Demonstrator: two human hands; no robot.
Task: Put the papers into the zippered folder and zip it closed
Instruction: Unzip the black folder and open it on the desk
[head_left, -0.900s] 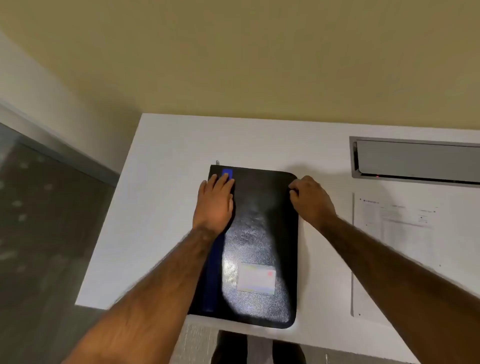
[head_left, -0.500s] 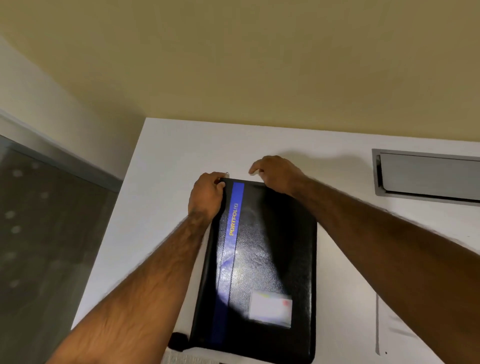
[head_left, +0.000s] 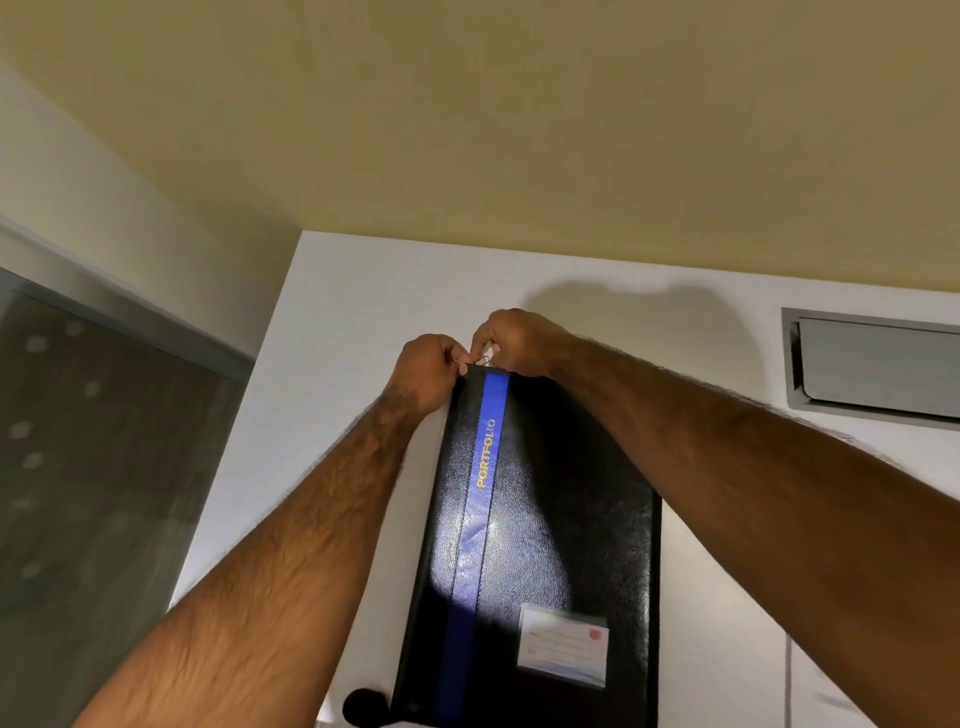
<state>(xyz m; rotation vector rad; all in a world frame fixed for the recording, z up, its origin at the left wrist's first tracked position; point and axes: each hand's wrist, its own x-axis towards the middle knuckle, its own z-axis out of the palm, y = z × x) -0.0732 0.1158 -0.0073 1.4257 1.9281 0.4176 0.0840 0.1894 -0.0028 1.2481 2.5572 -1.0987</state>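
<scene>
Right hand pinching zipper pull | folder label: "PORTFOLIO"

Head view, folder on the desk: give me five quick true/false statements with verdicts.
1. The black folder lies closed on the white desk. True.
2. Both hands meet at the folder's far left corner. True: left hand, right hand.
3. The folder's stripe is red. False: the stripe is blue, lettered PORTFOLIO.
4. The card label sits at the folder's far end. False: it is near the end closest to the person.
5. The right hand rests on the desk's metal hatch. False: it is at the folder.
</scene>
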